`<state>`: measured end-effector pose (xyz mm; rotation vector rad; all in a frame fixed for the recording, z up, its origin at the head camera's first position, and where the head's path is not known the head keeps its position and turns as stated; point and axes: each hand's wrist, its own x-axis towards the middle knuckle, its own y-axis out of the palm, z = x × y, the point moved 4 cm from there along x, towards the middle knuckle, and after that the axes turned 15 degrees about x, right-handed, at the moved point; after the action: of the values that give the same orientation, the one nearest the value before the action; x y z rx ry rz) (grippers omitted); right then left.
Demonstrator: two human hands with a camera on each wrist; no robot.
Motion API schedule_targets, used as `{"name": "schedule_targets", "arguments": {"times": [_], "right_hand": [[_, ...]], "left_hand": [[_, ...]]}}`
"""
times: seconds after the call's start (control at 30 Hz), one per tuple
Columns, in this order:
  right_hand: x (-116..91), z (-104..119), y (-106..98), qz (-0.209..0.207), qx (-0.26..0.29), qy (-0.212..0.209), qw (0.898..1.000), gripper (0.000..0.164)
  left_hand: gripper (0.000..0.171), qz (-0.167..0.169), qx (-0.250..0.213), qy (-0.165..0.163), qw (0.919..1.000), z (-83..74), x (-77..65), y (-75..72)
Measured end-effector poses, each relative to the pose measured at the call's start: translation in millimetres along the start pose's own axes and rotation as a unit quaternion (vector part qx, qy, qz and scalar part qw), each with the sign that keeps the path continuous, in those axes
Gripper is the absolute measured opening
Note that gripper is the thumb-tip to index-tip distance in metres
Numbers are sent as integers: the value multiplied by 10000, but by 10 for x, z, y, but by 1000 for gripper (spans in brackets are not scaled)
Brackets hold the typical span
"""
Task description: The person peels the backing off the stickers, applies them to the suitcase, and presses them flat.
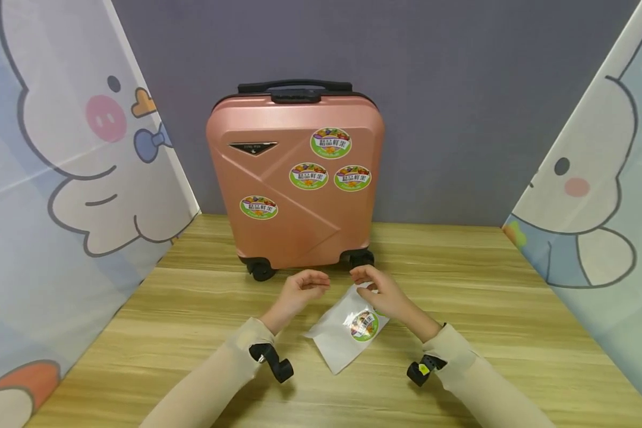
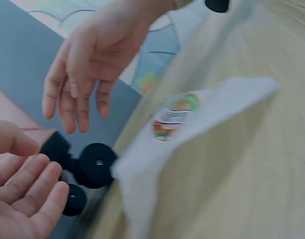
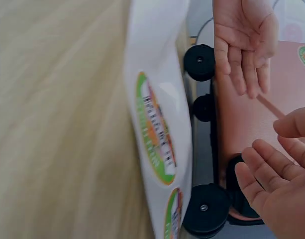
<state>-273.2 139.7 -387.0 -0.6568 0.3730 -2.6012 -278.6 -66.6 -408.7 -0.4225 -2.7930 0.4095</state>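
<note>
A pink hard-shell suitcase (image 1: 299, 235) stands upright on the table, with several oval fruit stickers (image 1: 308, 176) on its front. Before it lies a white sticker sheet (image 1: 334, 339), bent upward in the wrist views, bearing a green-edged sticker (image 1: 364, 326) and part of another. My left hand (image 1: 302, 289) hovers left of the sheet's far end, fingers loosely bent, holding nothing. My right hand (image 1: 383, 295) is over the sheet's far right part and hides some of it in the head view. In the right wrist view its fingers (image 3: 271, 169) are apart from the sheet and hold nothing.
Black wheels (image 1: 260, 270) carry the suitcase, and a black handle (image 1: 294, 86) tops it. Behind rises a grey panel (image 1: 449, 119). Cartoon-printed cloth walls (image 1: 48, 238) flank the wooden table (image 1: 492, 333). A black camera mount (image 1: 280, 368) juts from the left wrist.
</note>
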Motion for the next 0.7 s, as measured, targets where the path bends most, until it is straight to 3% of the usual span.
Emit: {"name": "schedule_targets", "arguments": {"times": [0.27,0.53,0.63,0.7], "right_hand": [[-150,-41,-37,340,-67,440,9984,29],[-226,-112,-104,595,76,677,9959,28],[-248,-121,-121,710,-62,638,9954,27],[-263,-125,-123,822,-171,605,9946,29]], "left_hand": [[34,633,945,281,9931,9,-34,264],[46,1156,1711,121,9784,37,-60,443],[57,1398,2079,89,9681,67,-55,484],[66,1582,2513,84,9549,82,-54,507]]}}
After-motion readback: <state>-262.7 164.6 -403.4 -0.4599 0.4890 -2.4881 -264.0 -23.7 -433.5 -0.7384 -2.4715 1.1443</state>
